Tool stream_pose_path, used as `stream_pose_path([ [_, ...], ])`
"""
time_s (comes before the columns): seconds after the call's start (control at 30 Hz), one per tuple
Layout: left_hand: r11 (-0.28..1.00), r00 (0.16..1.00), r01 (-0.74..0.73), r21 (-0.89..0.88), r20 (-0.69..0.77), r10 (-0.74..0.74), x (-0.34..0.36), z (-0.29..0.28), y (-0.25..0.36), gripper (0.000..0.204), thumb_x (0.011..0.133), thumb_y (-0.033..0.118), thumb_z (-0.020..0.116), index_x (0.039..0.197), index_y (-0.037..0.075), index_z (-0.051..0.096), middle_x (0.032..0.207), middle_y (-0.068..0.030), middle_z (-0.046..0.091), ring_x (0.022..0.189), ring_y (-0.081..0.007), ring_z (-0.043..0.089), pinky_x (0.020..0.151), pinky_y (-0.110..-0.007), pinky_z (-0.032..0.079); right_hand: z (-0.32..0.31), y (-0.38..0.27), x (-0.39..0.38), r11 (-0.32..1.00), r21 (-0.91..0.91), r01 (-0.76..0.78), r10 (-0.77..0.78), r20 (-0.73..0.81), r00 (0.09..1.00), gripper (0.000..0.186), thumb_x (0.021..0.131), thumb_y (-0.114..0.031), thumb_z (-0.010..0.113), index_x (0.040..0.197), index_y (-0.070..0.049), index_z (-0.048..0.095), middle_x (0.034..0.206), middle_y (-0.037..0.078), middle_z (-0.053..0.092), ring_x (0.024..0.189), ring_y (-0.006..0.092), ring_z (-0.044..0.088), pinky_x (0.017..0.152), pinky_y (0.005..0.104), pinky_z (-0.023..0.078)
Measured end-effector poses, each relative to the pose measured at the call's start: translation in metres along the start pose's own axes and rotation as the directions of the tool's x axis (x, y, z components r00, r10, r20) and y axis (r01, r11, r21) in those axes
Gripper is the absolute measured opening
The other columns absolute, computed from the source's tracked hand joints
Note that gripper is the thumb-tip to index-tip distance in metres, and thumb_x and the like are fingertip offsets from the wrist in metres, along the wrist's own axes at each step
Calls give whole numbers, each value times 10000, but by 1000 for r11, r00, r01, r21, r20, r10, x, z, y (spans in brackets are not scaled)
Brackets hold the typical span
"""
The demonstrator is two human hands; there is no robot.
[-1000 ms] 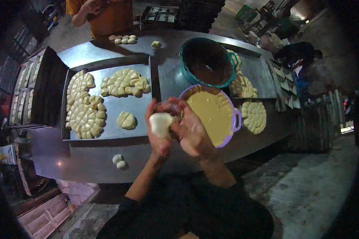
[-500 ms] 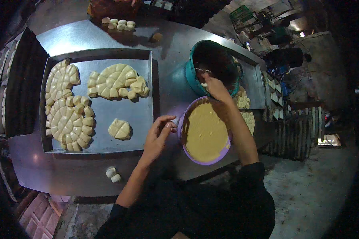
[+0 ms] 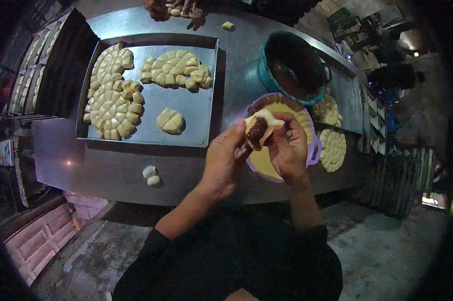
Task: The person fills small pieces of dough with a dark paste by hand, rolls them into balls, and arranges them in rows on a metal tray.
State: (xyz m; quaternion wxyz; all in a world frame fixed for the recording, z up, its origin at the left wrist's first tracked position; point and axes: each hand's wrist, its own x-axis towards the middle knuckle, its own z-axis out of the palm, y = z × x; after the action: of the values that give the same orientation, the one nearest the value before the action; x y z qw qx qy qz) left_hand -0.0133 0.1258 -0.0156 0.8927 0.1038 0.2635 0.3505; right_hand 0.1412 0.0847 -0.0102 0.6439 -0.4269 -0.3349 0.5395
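Note:
A flattened piece of dough with a dark brown filling [image 3: 257, 131] is held up over the purple bowl. My left hand [image 3: 222, 159] pinches its left edge, and my right hand [image 3: 290, 153] grips its right side with the fingers folded over. Underneath sits the purple bowl [image 3: 314, 151] of smooth yellow paste [image 3: 263, 161], partly hidden by my hands. Just behind it stands a teal tub [image 3: 265, 74], dark inside. On the metal tray [image 3: 162, 111] to the left lie shaped doughs of many joined pieces [image 3: 112, 109] and a small round dough [image 3: 169, 121].
Two small dough balls [image 3: 151, 175] rest near the table's front edge. Across the table another person's hands [image 3: 172, 9] handle dough pieces. A rack of trays [image 3: 45, 65] stands at the far left. More shaped dough [image 3: 332, 150] lies right of the bowl.
My right hand has come out of the teal tub, and both hands now meet over the bowl. They hold open dough with brown filling. The view has shifted, and the other person's hands have come to the dough pieces.

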Motion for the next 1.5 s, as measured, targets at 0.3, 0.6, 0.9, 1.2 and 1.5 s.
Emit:
stream_pose_path([
  [0.3, 955, 972, -189, 230, 179, 150, -53, 36, -61, 495, 911, 91, 669, 1352, -40, 486, 1349, -89, 504, 1280, -196, 492, 1072, -342, 413, -36, -69, -82, 382, -804, 456, -242, 389, 889, 664, 745, -107, 799, 1355, -43, 543, 1371, 163, 476, 1166, 319, 596, 1007, 369, 500],
  [0.6, 611, 828, -561, 559, 374, 418, -100, 56, -115, 430, 932, 127, 658, 1335, 8, 569, 1429, -95, 445, 1309, -188, 438, 1053, -313, 407, -61, -70, -142, 642, -439, 628, -462, 433, 774, 409, 724, 60, 743, 1118, -24, 669, 1178, 178, 635, 1112, 292, 626, 951, 360, 519],
  [0.9, 649, 822, -549, 526, 199, 534, -135, 43, -138, 289, 999, 187, 582, 1159, -35, 676, 980, -58, 716, 884, -91, 638, 788, -237, 510, -37, -91, -174, 163, -559, 813, -384, 723, 574, 372, 751, 25, 721, 1114, -34, 661, 1167, 129, 638, 1083, 287, 622, 879, 381, 542],
  [1.2, 395, 817, -421, 816, 152, 556, -171, 28, -121, 242, 958, 164, 640, 1095, -22, 712, 985, -106, 740, 895, -104, 667, 773, -242, 526, -23, -79, -161, 565, -490, 664, -218, 687, 693, 247, 786, -15, 754, 1006, -60, 652, 892, 74, 654, 885, 191, 625, 776, 306, 513],
  [1.5, 578, 833, -430, 694, 58, 550, -172, -34, -77, 364, 964, 257, 639, 1179, -35, 668, 1088, -93, 699, 890, -108, 650, 791, -236, 523, 40, -32, -134, 786, -423, 451, -97, 636, 765, 518, 719, -23, 822, 1187, -66, 604, 995, 128, 629, 845, 200, 598, 744, 318, 475],
])
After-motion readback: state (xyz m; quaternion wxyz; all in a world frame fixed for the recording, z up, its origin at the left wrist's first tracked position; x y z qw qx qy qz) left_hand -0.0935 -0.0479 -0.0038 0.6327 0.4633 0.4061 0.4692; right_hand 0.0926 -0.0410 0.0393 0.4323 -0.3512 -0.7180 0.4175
